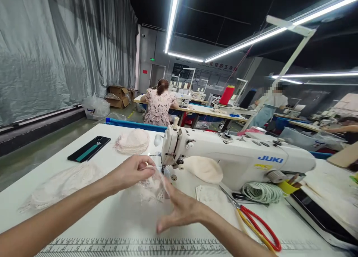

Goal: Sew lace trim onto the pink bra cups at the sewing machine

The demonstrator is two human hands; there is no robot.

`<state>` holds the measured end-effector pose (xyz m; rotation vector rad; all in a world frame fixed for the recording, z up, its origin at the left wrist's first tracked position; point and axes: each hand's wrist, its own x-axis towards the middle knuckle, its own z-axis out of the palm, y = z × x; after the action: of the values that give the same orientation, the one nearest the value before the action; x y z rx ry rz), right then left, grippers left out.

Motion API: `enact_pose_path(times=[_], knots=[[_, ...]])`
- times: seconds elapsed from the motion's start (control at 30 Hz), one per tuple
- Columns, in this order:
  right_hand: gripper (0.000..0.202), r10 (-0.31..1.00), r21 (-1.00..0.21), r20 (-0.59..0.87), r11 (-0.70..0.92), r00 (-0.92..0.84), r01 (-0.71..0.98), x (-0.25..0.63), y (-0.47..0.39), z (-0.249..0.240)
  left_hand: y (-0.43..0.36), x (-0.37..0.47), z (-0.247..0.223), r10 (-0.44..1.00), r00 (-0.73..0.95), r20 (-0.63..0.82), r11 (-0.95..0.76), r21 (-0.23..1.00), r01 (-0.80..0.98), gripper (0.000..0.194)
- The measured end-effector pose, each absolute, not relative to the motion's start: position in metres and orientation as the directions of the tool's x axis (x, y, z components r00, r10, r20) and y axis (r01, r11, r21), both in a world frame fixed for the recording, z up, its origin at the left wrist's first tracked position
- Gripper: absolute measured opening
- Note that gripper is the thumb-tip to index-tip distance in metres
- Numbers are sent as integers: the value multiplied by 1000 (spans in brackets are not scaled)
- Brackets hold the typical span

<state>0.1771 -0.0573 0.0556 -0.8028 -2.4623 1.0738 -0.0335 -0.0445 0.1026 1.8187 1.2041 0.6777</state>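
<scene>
A small piece of pale lace fabric (152, 188) hangs in front of the sewing machine's needle area. My left hand (131, 173) pinches its upper edge, thumb and forefinger closed together. My right hand (181, 204) is on the other side of the fabric, fingers stretched out against its right edge and thumb spread away. It is slightly blurred. Just behind both hands stands the white sewing machine (235, 152), its needle and presser foot partly hidden by the hands.
Pale fabric stacks (132, 140) and lace pieces (64, 184) lie left, near a black phone (88, 149). Red-handled scissors (260, 227), folded lace (215, 199), an oval cream piece (205, 169) and a coiled green cord (263, 192) lie right. A printed ruler (134, 245) runs along the front.
</scene>
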Motion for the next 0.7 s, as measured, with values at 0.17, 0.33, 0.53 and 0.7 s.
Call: enact_pose_path(times=[0.17, 0.33, 0.53, 0.7], knots=[[37, 811, -686, 393, 572, -433, 450, 170, -68, 69, -47, -22, 132, 902, 399, 166, -345, 831, 436, 32], [10, 652, -335, 490, 754, -579, 565, 190, -82, 73, -83, -50, 108, 736, 602, 308, -620, 664, 418, 19], [39, 686, -464, 215, 698, -695, 545, 215, -107, 53, -121, -97, 35, 628, 774, -78, -529, 687, 498, 34], [24, 926, -484, 190, 378, -327, 789, 202, -98, 37, -91, -57, 50, 814, 580, -2, -454, 620, 640, 27]])
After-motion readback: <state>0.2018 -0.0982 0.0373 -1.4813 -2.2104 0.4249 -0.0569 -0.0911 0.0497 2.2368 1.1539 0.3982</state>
